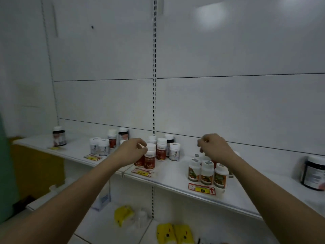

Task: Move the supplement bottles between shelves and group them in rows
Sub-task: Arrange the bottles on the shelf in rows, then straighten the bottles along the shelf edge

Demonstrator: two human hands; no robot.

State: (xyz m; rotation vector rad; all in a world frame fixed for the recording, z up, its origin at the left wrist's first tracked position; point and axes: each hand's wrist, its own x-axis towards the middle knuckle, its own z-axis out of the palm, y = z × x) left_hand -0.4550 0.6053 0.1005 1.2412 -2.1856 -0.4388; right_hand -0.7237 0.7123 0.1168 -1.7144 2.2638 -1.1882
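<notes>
My landmark is the slotted metal upright that runs down the white back panel to the white shelf.

Just left of the foot of that upright, my left hand reaches in with its fingers curled beside the white cap of a red-labelled supplement bottle; the fingertips seem to touch the cap, but I cannot tell whether they grip it. Behind that bottle, right under the upright, stand more white-capped bottles, one dark among them.

To the right of the upright my right hand hovers with fingers bent inward, holding nothing I can make out, above a cluster of white bottles with orange and green labels near the shelf's front edge. A red and yellow price tag reading 88 hangs on the edge below them.

Further left of the upright sit two small white bottles and, far left, a lone dark bottle with a white cap. Far right stands a large dark jar.

Below the shelf, near the upright's lower part, lie yellow packets.
</notes>
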